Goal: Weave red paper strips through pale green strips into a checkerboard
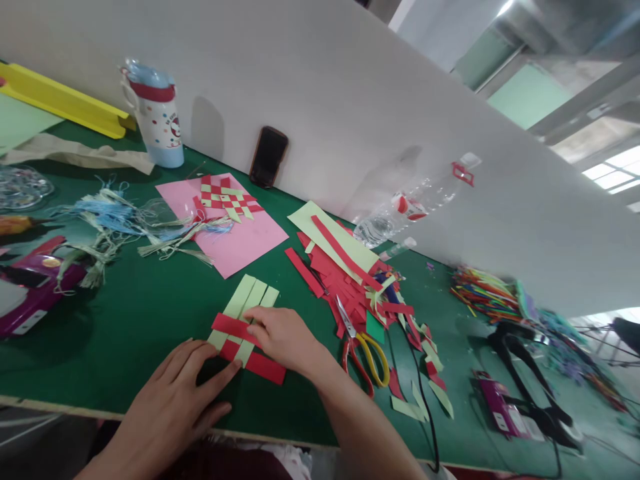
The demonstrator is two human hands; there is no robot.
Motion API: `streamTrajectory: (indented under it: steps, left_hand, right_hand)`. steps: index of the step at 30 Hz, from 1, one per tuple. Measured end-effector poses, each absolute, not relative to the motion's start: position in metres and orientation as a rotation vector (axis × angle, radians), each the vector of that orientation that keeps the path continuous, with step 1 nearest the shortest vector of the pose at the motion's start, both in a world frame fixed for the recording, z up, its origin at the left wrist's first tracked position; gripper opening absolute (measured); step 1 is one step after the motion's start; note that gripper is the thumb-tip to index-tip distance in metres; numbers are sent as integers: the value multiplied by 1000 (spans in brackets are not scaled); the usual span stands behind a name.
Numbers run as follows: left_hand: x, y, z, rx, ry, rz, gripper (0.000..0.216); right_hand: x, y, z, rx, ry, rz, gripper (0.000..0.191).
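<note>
Several pale green paper strips (pixel 257 291) lie side by side on the green table. A red paper strip (pixel 266 369) runs across their near end, passing over and under them. My right hand (pixel 285 337) pinches a second red paper strip (pixel 227 325) that lies across the green ones just beyond the first. Its fingertips partly cover the strip. My left hand (pixel 185 383) is spread flat, its fingertips pressing the near and left edges of the weave. Scissors (pixel 357 343) with red and yellow handles lie to the right of my right hand.
Cut red paper (pixel 345 287) piles up beyond the scissors, near a tilted plastic bottle (pixel 410 207). A woven piece lies on pink paper (pixel 240 247). A phone (pixel 269 157) leans on the wall, near a flask (pixel 159 123). Purple glue guns (pixel 503 403) lie at both sides.
</note>
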State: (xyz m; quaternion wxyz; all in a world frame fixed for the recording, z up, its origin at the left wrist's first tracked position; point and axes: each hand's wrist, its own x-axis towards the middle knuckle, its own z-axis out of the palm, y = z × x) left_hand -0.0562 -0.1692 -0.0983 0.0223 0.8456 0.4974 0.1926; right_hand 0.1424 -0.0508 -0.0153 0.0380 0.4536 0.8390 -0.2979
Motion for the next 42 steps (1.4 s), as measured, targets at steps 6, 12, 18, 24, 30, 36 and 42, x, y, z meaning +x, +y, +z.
streamTrajectory:
  steps: [6, 12, 18, 24, 30, 36, 42]
  left_hand:
    - [-57, -169, -98, 2620, 1521, 607, 45]
    - [-57, -170, -99, 2591, 1530, 612, 48]
    - [-56, -169, -97, 2564, 1544, 600, 44]
    - [-56, -170, -96, 2574, 1564, 628, 42]
    - [-56, -169, -93, 2601, 1589, 571, 40]
    - [-55, -169, -94, 2605, 1592, 567, 40]
    - [-55, -170, -94, 2585, 1600, 558, 41]
  right_hand:
    - [143, -48, -13, 1331, 2573, -969, 28]
    - [144, -49, -11, 1287, 2539, -990, 28]
    - [145, -48, -14, 1267, 2579, -961, 30]
    - [143, -49, -15, 1219, 2619, -916, 27]
    - [144, -47, -12, 1194, 2632, -822, 24]
    - [140, -50, -18, 1182, 2766, -583, 22]
    - [131, -56, -29, 1110, 2896, -524, 33]
